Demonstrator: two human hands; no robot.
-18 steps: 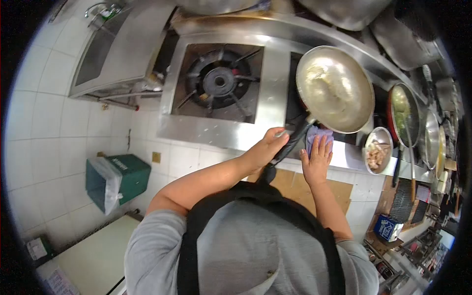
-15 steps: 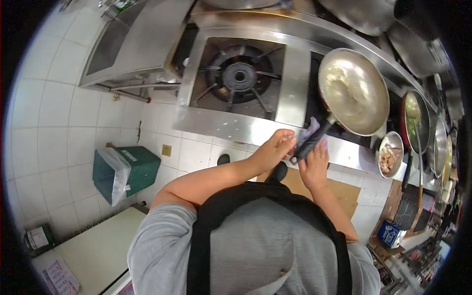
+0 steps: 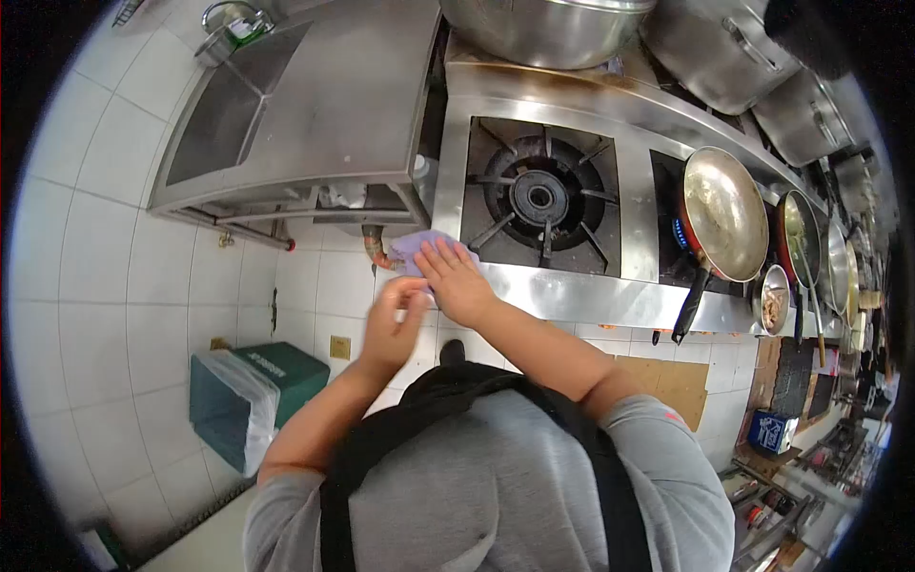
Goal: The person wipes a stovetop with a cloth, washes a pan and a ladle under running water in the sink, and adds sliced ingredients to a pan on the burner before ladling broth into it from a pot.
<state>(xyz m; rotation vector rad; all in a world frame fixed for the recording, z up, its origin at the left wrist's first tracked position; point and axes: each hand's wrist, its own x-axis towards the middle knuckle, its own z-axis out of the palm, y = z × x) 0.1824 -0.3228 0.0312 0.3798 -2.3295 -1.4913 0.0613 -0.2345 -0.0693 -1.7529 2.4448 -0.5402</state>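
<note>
My right hand (image 3: 457, 281) lies flat on a crumpled purple cloth (image 3: 410, 250), fingers stretched, at the front left corner of the steel stove (image 3: 553, 284). Just below and left of it is my left hand (image 3: 393, 324), its fingers curled in towards the thumb beside the cloth's lower edge. What that hand holds, if anything, is too small to tell. A black burner (image 3: 540, 195) with no pan on it sits behind my right hand. To the right, a frying pan (image 3: 726, 212) stands over a burner with a blue flame, its black handle pointing forward.
A steel bowl of meat pieces (image 3: 773, 299) and a red-rimmed pan (image 3: 799, 234) stand further right. Large steel pots (image 3: 548, 33) line the back. On the left are a steel sink unit (image 3: 334, 105) and a green bin (image 3: 286, 374) with a plastic liner.
Both hands and the purple cloth have moved left, from beside the pan handle to the stove's left corner. The view has shifted left, and the flame under the pan now shows.
</note>
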